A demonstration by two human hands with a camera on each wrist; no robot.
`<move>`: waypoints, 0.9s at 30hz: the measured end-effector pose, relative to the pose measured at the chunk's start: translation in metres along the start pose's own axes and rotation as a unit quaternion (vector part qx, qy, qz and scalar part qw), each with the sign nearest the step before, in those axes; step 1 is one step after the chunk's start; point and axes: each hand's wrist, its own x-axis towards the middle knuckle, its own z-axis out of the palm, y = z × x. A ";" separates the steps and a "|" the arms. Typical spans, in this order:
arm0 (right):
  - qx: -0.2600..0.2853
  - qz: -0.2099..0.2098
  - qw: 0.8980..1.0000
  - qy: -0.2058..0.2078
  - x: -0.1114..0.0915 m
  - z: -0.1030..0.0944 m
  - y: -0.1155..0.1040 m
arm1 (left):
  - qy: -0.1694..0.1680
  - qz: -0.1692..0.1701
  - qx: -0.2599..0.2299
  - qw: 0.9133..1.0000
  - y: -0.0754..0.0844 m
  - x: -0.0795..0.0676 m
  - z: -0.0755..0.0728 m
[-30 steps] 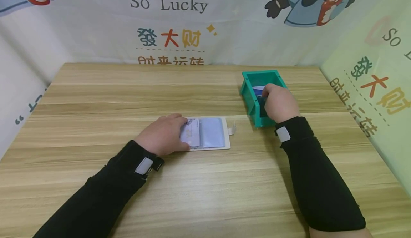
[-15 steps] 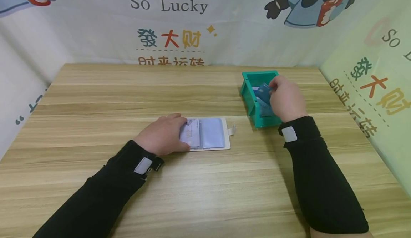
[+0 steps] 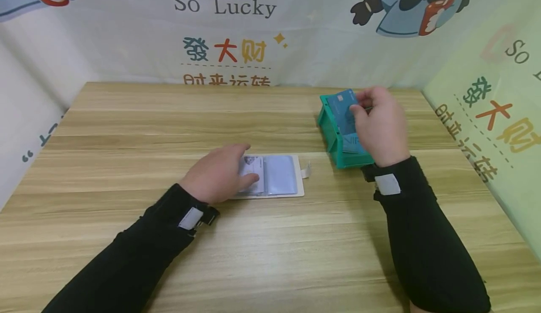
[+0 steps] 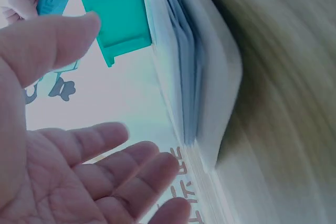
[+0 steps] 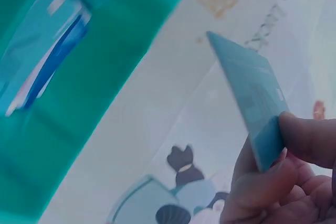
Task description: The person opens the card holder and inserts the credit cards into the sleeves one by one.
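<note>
In the head view my right hand pinches a blue bank card with a chip between thumb and fingers, raised over the green plastic bin. The right wrist view shows this card nearly edge-on, clear of the bin. Another card marked VIP lies inside the bin. My left hand hovers with fingers spread over the left part of an opened card holder, hiding some of it. Its clear sleeves stand layered above the pale cover in the left wrist view.
The card holder's small closing strap sticks out to its right. A wooden table carries everything, with printed cloth hanging behind and at both sides. More cards lie stacked in the bin.
My right hand has come up out of the bin with the blue card. My left hand has loosened from the card holder's left side, its fingers lifting and spreading.
</note>
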 end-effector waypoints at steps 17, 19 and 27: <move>0.197 -0.019 0.966 -0.168 -0.031 0.046 -0.031 | 0.076 0.036 -0.217 0.972 0.015 0.000 -0.002; 0.215 -0.019 0.958 -0.187 -0.034 0.052 -0.033 | 0.083 0.052 -0.242 0.965 0.016 -0.001 -0.001; 0.264 -0.035 0.936 -0.230 -0.044 0.068 -0.037 | 0.103 0.042 -0.295 0.949 0.020 -0.001 0.000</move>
